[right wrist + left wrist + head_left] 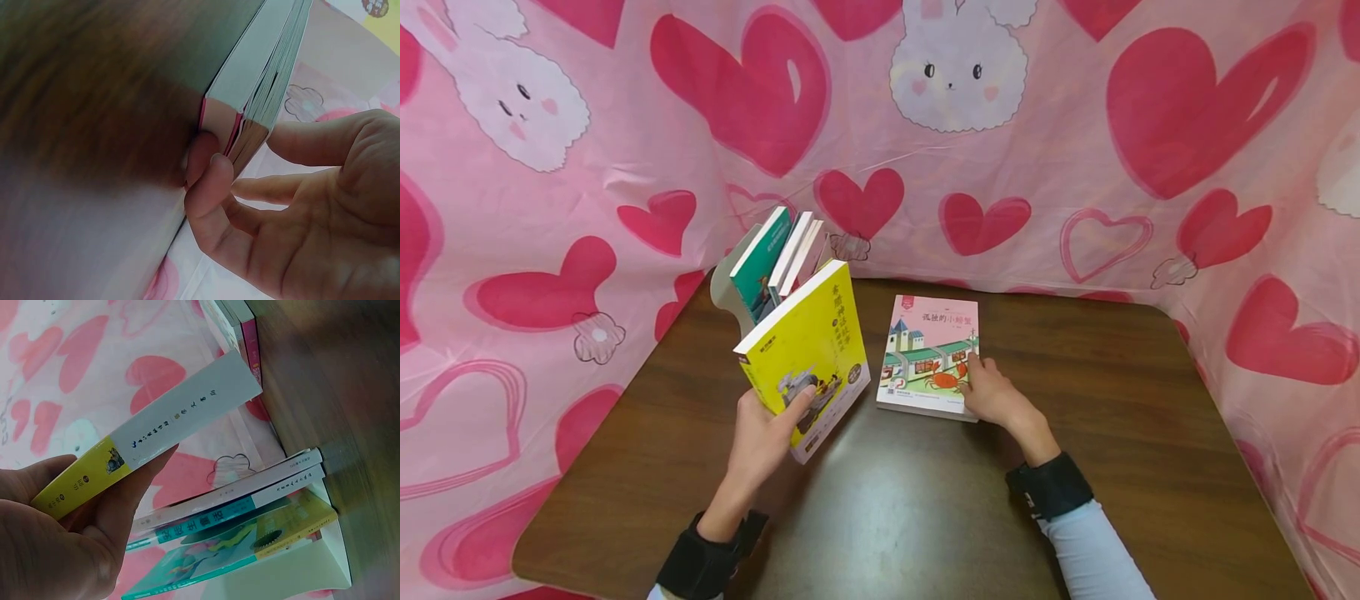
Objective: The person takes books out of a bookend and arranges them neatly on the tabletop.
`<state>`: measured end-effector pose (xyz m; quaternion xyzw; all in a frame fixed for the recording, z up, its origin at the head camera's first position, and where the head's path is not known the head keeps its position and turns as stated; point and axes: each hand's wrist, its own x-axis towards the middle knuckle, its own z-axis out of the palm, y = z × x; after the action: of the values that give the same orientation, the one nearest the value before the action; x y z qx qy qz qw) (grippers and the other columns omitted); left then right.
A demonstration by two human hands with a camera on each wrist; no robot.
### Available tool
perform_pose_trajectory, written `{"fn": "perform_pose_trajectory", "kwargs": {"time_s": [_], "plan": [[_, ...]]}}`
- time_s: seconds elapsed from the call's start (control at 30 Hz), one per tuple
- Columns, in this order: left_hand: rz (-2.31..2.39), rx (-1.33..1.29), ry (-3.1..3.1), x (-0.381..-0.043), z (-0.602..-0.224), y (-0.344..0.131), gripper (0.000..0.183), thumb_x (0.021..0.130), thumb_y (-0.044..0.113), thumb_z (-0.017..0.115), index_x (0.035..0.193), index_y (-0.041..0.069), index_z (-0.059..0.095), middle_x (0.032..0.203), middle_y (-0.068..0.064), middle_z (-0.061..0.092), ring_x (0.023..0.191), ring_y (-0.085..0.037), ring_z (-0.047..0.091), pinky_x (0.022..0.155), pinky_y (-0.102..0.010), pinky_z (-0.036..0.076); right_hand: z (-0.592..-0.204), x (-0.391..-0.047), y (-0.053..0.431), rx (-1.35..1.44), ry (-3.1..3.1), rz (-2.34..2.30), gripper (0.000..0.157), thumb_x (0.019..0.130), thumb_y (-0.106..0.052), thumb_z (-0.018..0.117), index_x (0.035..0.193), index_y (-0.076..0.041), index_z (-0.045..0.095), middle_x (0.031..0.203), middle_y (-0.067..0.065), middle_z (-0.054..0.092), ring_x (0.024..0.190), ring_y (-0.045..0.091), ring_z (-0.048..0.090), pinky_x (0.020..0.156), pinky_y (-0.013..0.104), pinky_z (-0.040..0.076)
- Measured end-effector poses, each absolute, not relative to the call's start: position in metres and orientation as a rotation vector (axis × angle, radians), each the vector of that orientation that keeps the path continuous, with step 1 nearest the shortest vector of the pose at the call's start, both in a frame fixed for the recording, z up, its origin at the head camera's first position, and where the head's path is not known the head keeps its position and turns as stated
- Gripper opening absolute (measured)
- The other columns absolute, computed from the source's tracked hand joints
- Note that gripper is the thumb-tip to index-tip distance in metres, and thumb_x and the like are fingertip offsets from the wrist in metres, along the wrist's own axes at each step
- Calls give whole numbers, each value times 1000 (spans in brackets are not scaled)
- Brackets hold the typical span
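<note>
My left hand (763, 437) grips a thick yellow book (816, 350), thumb on its front cover, and holds it tilted above the table. Its white and yellow spine shows in the left wrist view. To the right, a pink book (936, 325) with a red crab on its cover lies flat. My right hand (1003, 400) holds its right edge. In the right wrist view the thumb is at the top cover and the fingers curl against the side of two stacked books (250, 94). Behind the yellow book, several upright books (763, 254) lean in a pale holder (727, 283).
The dark wooden table (1075, 500) has rounded corners. A pink curtain (1037, 158) with hearts and rabbits hangs close around its back and sides. The holder stands at the back left, near the table's edge.
</note>
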<state>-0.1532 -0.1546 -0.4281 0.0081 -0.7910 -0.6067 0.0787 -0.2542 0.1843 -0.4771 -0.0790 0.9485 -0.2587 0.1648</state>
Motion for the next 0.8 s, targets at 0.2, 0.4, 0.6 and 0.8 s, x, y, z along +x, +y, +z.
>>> {"fn": "perform_pose_trajectory", "kwargs": {"time_s": [0.2,0.4,0.6,0.8], "plan": [[-1823,16,-2369,-158,-428,-152,45,99,22,76,139,13,57,135,-14,69,115,-39,70,91,-58,58,-476,-254,183,-221,2693,-748,73,105,-16,62,160,11,23,149,36,38,118,44,50,105,63,45],[-1818,-2,-2379,-163,-430,-150,45,99,22,76,138,13,57,134,-14,69,115,-40,70,90,-57,58,-476,-252,183,-200,2688,-753,74,104,-16,63,160,11,23,147,35,39,115,43,51,102,61,47],[-1801,-28,-2367,-167,-431,-148,44,99,19,76,138,13,57,133,-13,69,114,-39,71,89,-57,59,-476,-252,184,-209,2689,-764,73,104,-16,63,160,11,23,145,35,40,115,43,51,102,61,48],[-1802,-44,-2369,-173,-428,-146,42,99,18,76,137,14,58,132,-11,70,112,-39,71,88,-58,59,-475,-253,185,-218,2704,-761,73,104,-16,63,159,12,24,145,35,41,114,43,52,102,61,47]]}}
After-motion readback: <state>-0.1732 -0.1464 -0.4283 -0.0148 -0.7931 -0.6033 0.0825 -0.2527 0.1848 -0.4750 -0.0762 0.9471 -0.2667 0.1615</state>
